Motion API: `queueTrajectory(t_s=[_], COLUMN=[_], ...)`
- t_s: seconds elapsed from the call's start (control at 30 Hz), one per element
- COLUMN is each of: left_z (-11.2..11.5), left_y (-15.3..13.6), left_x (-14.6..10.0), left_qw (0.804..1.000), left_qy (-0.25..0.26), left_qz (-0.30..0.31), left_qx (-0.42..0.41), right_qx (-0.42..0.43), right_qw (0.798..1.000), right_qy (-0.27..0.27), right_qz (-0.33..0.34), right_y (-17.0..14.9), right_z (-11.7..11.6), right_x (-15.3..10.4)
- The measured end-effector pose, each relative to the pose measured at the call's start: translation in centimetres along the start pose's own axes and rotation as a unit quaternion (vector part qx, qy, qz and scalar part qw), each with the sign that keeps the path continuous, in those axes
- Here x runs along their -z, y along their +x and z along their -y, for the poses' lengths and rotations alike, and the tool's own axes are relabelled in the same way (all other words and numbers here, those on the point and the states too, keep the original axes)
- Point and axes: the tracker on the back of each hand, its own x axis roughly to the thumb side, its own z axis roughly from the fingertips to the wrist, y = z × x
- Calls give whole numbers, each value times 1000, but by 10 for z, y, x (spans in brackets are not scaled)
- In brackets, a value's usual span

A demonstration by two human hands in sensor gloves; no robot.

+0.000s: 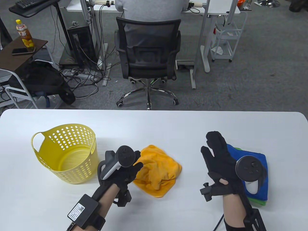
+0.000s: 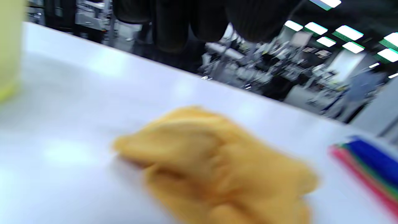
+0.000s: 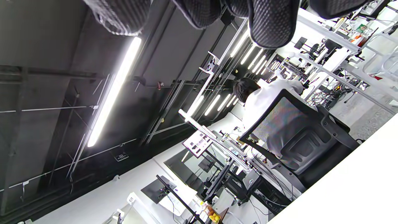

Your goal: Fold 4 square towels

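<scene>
While a perforated yellow plastic basket stands at left on the white table, the left hand reaches the crumpled orange terry towel; its grip cannot be told. The right hand hovers, fingers straight and empty, beside folded blue, green and (left wrist view) pink towels. Grey carpet lies beyond.

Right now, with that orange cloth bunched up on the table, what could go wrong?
The orange towel is crumpled, so folding it without flattening it first would likely come out lopsided. The right hand hovers open beside the folded stack; a careless sweep might skew it. The yellow basket stands near the left hand and could get nudged.
</scene>
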Motion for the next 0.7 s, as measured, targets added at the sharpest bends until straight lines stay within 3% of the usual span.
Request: queueTrajectory(t_s=[0.1, 0.2, 0.33, 0.47, 0.57, 0.63, 0.67, 0.7], left_z=[32, 57, 55, 43, 48, 59, 65, 74], left_y=[-23, -34, -26, -3, 10, 14, 15, 17], left_x=[14, 25, 37, 54, 72, 80, 83, 85], left_qw=[994, 992, 995, 995, 989, 987, 988, 987], left_qy=[-43, -62, -15, 17, 55, 48, 27, -27], left_qz=[-85, -102, -99, -91, -101, -102, -88, -61], left_qx=[50, 32, 7, 44, 89, 111, 123, 149], right_qx=[-5, -10, -44, -41, -41, -43, -43, -42], right_qw=[1000, 1000, 998, 997, 997, 997, 997, 997], right_qy=[16, 27, 37, 45, 45, 48, 50, 53], right_qz=[-2, -4, -26, -42, -41, -39, -38, -37], right_y=[-1, -2, -11, -22, -22, -22, -21, -21], right_z=[-8, -14, -22, -26, -26, -26, -26, -27], right_x=[2, 3, 6, 11, 11, 11, 11, 11])
